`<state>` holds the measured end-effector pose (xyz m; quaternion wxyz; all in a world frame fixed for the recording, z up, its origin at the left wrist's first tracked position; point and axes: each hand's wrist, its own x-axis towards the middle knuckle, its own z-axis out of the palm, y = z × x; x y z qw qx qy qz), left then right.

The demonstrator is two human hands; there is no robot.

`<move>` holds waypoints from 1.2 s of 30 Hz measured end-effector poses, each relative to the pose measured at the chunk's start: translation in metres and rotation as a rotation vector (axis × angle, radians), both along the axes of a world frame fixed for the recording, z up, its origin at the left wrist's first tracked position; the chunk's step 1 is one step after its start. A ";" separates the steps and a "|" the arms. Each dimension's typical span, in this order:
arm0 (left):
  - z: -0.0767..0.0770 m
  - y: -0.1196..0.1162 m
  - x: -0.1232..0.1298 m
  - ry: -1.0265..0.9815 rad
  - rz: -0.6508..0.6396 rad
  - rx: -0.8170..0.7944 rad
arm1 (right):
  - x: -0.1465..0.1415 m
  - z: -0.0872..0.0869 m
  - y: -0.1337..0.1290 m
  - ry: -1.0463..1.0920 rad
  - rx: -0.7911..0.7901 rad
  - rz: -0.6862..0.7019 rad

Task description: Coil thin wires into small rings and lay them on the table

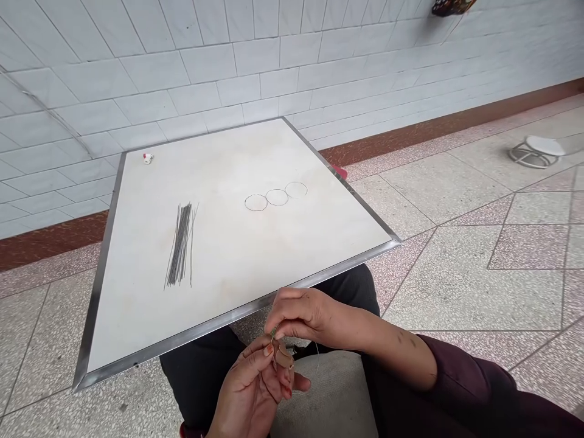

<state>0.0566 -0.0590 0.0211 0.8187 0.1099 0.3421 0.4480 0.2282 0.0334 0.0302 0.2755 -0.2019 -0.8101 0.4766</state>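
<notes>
**Thin wire (318, 359) bows rightward from a two-handed pinch**

Head view: the left hand (250, 377) pinches the wire between thumb and finger; the right hand (303, 313) grasps just above, its fingertips at a small green bit (274, 332) and nearer to it. From that grip the wire curves right and down over the grey cloth (340, 395), so no straight long axis shows (its ends are hard to make out). Beyond the grip, on the table (228, 243), lie three rings (287, 196) and, further left, a dark bundle (180, 246).
</notes>
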 end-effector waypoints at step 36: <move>-0.002 -0.004 0.000 -0.022 0.062 0.049 | -0.001 -0.004 -0.004 0.059 0.033 -0.176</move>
